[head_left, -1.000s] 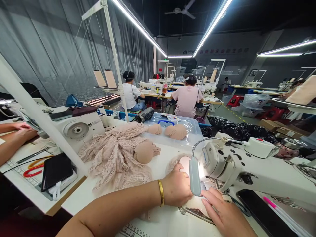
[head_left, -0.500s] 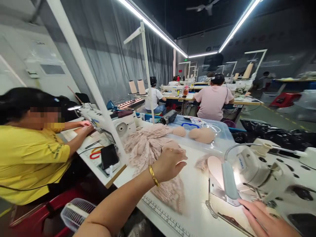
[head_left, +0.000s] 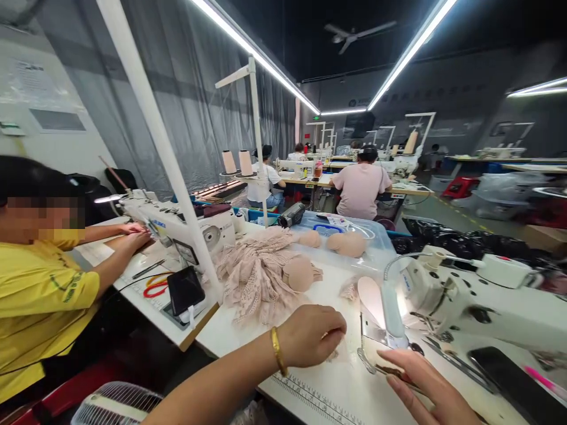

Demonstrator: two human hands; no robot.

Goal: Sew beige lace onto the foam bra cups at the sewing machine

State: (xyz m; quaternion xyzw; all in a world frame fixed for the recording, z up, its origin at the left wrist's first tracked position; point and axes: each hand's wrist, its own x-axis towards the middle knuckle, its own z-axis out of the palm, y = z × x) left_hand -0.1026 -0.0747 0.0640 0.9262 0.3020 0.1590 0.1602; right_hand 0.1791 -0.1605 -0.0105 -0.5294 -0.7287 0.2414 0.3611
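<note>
My left hand point(head_left: 313, 334), with a gold bangle at the wrist, is closed with its fingers curled over the white table. A bit of pale lace fabric point(head_left: 333, 355) shows under its fingertips; most of that piece is hidden. Spread fingers mark my right hand point(head_left: 427, 381), over the front of the sewing machine bed beside a looped metal part point(head_left: 366, 361). Under the lit needle area of the sewing machine point(head_left: 436, 289) lies a beige bra cup point(head_left: 371, 298). Beyond my left hand, a heap of lace garments point(head_left: 259, 271) has a round cup point(head_left: 299, 273) on it.
More cups point(head_left: 346, 244) rest on a clear plastic bin point(head_left: 376, 229) behind. A black phone point(head_left: 516, 378) lies at right. To the left, a person in a yellow shirt point(head_left: 48, 289) sews near a white post point(head_left: 163, 147) and another phone point(head_left: 186, 290).
The view has turned right. My left hand has drawn back from the heap towards me, fingers curling, and the front lace piece has shifted. My right hand has moved back from the presser area.
</note>
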